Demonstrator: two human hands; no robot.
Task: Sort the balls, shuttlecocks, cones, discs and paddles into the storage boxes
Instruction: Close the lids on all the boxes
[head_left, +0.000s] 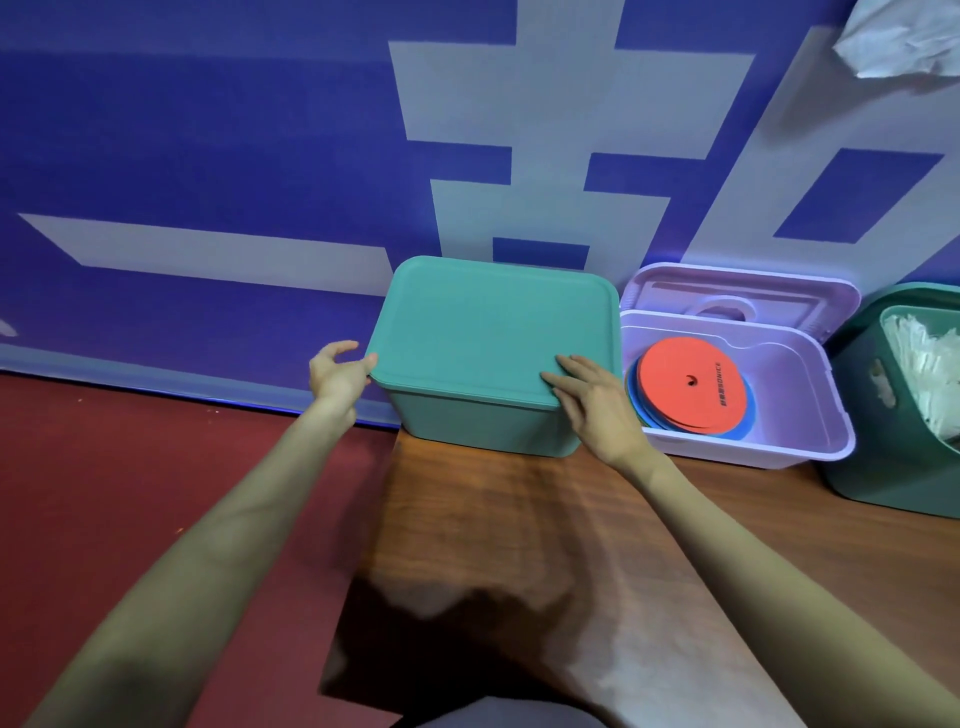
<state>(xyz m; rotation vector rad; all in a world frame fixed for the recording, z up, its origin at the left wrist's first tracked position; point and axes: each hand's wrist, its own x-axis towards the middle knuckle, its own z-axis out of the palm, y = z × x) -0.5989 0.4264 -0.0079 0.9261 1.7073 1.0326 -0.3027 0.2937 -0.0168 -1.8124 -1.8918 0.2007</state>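
Observation:
A teal storage box with its teal lid on stands at the far left end of the wooden table, against the wall. My left hand is at the lid's near left corner, fingers loosely curled, thumb touching the rim. My right hand lies with straight fingers on the lid's near right corner. To the right, an open lilac box holds a stack of flat discs, an orange disc on top of blue ones. A dark green box at the far right holds white shuttlecocks.
The wooden table runs from the boxes toward me. A red floor lies to the left of it. A blue banner wall with pale lettering stands right behind the boxes. Crumpled white material hangs at top right.

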